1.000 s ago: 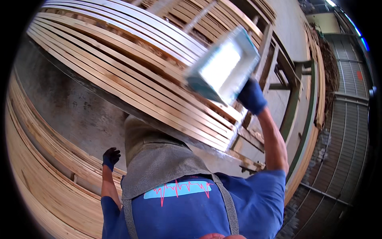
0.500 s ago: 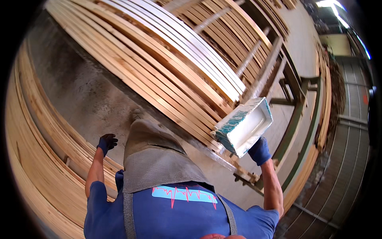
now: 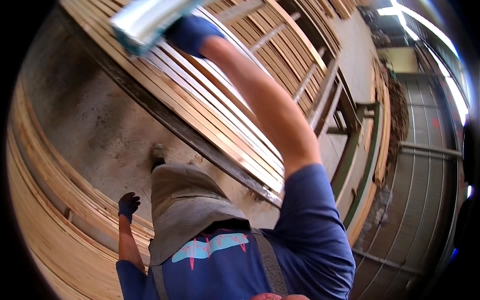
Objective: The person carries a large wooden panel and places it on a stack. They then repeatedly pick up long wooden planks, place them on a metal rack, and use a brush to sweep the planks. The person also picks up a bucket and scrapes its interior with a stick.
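My right hand [image 3: 192,36], in a dark blue glove, is closed on a white, paint-smeared box-shaped trough [image 3: 152,22] with teal sides. Motion blurs the trough, and its upper part leaves the picture. It is over the far left stretch of a row of long wooden strips [image 3: 150,80]; whether it touches them, I cannot tell. Several strips behind my forearm shine with a wet white coat, while those along the near edge look bare. Down at my left side, my gloved left hand [image 3: 129,205] hangs with loosely bent fingers, holding nothing, nearest the stacked boards.
Stacked pale boards [image 3: 55,220] run along my left. The strips lie on a rack with a dark edge rail [image 3: 185,152]. Beyond them are more brown strips [image 3: 280,47] on crossbars. To the right stand a green metal frame [image 3: 367,170] and a grey panelled wall [image 3: 415,135].
My right hand has swept the trough from the strips' near right end to the far left. White coating now shows on strips that looked bare. My left hand stays low at my side.
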The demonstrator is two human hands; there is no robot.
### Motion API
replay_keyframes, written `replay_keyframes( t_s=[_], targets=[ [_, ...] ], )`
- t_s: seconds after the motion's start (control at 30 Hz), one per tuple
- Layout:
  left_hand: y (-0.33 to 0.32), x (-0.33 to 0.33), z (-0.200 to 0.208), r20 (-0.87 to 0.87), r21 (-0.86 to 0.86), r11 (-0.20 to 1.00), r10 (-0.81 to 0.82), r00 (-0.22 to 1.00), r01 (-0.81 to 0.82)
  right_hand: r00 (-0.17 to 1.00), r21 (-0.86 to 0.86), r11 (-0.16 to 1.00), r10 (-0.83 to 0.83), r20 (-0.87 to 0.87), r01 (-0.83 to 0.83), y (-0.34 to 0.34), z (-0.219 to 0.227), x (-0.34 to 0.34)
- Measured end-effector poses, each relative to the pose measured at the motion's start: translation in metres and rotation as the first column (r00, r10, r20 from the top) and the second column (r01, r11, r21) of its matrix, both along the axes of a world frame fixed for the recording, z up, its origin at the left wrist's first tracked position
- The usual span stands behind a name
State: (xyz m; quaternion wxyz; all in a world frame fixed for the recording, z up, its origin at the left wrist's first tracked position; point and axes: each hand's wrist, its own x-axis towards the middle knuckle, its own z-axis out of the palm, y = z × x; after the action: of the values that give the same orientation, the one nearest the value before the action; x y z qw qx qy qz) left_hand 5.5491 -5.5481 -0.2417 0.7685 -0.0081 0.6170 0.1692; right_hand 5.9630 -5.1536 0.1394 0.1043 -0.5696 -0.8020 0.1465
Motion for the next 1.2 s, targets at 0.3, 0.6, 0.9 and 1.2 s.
replay_keyframes(
  t_s=[0.3,0.6,0.9,1.2],
  targets=[
    [-0.035,-0.014,0.023,-0.195,0.117,0.992,-0.015,0.981,0.038,0.981,-0.243,0.95,-0.189,0.051,0.195,-0.146,-0.01,0.081],
    [-0.076,0.04,0.023,-0.24,0.108,0.944,-0.278,0.93,0.311,0.813,-0.314,0.815,-0.554,-0.179,0.486,-0.523,-0.017,0.328],
    [-0.086,0.049,0.051,-0.335,0.074,0.88,-0.421,0.843,0.469,0.889,-0.088,0.889,-0.435,0.146,0.449,-0.607,0.027,0.293],
    [-0.066,-0.002,0.052,-0.308,0.026,0.924,-0.355,0.883,0.381,0.927,-0.248,0.908,-0.273,0.257,0.337,-0.398,0.012,0.155]
  ],
)
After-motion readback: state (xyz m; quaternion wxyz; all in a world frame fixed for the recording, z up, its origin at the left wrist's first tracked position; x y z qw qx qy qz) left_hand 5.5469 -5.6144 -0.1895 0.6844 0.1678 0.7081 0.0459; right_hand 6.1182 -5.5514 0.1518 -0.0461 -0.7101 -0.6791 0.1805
